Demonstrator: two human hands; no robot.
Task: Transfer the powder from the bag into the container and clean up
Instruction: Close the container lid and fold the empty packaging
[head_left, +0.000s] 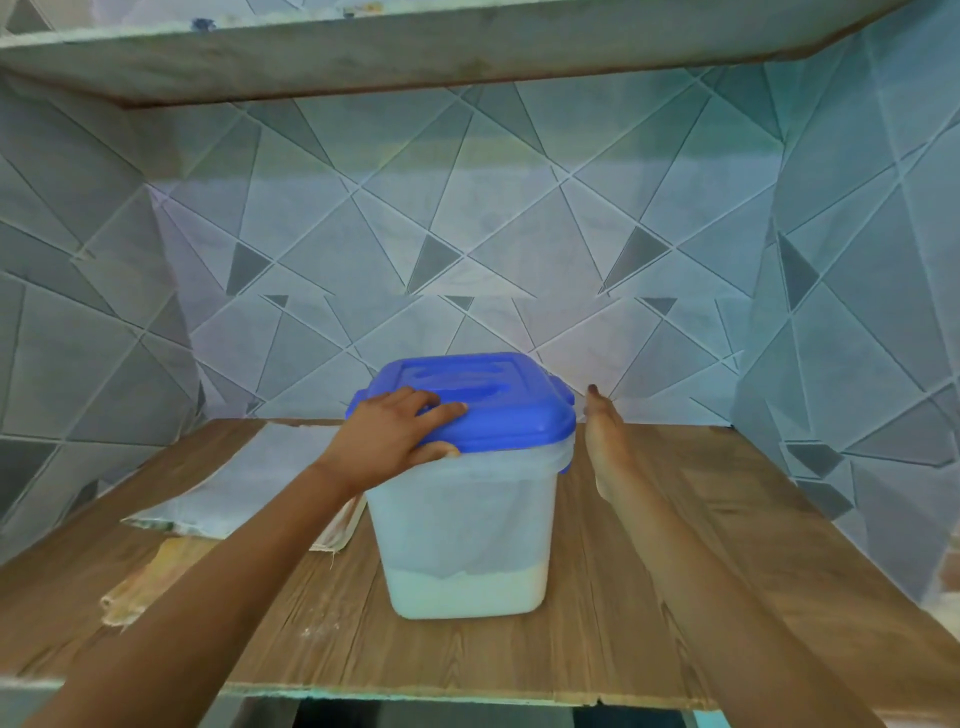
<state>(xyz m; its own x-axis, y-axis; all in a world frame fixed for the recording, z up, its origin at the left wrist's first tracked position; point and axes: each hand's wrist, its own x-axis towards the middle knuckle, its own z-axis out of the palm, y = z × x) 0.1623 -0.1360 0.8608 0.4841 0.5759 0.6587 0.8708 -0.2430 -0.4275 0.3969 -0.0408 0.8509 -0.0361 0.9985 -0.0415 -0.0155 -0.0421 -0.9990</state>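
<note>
Left of the left grip (395, 434), the flattened bag (249, 478) lies on the shelf (727, 571), partly behind the forearm. Left grip pinches the blue lid (498, 410) at its near-left corner: fingers on top, thumb under the rim. Below it the container (467, 519) stands upright, lid on, white powder (467, 590) low inside. Right grip (605, 447) sits just right of it: fingers straight, holding nothing.

A glossy blue plastic lid (470, 402) caps the translucent, frosted plastic container (462, 525), which stands on a matt wood-grain shelf (649, 613) beside a woven sack (244, 478).
</note>
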